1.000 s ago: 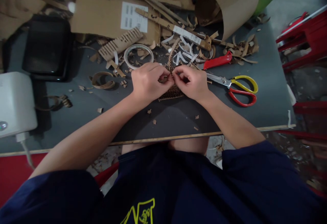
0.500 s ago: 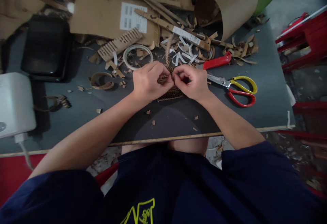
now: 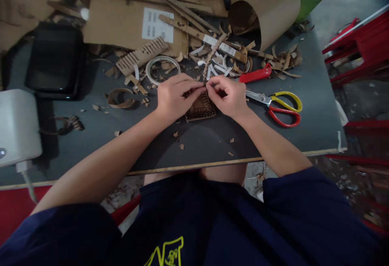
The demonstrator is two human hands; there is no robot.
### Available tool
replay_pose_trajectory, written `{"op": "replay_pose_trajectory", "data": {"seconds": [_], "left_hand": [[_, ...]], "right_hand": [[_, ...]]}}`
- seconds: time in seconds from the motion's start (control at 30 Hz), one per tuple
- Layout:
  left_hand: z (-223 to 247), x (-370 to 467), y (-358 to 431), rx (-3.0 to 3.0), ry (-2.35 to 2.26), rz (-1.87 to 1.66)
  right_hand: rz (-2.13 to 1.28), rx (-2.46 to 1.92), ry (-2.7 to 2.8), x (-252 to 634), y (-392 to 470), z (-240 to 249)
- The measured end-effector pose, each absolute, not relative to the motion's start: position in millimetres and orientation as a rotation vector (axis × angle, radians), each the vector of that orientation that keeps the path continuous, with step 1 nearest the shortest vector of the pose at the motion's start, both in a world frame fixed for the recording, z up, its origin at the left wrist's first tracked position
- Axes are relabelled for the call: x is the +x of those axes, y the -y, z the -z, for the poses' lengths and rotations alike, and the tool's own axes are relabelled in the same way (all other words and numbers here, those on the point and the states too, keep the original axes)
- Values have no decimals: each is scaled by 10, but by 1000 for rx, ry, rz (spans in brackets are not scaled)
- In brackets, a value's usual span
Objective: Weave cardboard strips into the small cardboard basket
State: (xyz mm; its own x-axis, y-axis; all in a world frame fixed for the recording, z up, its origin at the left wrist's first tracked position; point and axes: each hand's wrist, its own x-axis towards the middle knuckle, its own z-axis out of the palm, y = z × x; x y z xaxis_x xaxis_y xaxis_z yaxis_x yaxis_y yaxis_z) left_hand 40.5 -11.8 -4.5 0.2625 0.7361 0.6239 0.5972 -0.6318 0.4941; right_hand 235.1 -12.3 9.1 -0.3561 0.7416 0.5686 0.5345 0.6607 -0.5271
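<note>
Cardboard piece (image 3: 200, 114) partly hidden behind the fingers (image 3: 194, 86), white box (image 3: 20, 126) cut by left edge, shirt print (image 3: 181, 250) cut below, label text (image 3: 149, 28) too small to read

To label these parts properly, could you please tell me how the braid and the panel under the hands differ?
The braid is long and narrow; the panel is broader. The braid reaches farther from the table edge; the panel lies nearer it. Both are brown.

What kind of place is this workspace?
Probably a small craft corner, judging by the dark tabletop strewn with cardboard scraps, the scissors with one yellow and one red handle loop, and the ring of tape.
</note>
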Motion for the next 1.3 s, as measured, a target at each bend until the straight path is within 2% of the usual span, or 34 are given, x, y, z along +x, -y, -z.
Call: {"op": "replay_pose_trajectory", "data": {"seconds": [0.53, 1.03, 1.3], "left_hand": [[86, 397, 103, 2500, -1196, -1409], [24, 432, 104, 2446, -1120, -1501], [45, 455, 157, 2578, -1231, -1451]], "right_hand": [[-208, -893, 2051, 2337, 127, -78], [-518, -1053, 1871, 2305, 118, -60], [-523, -1017, 1842, 2308, 130, -75]]}}
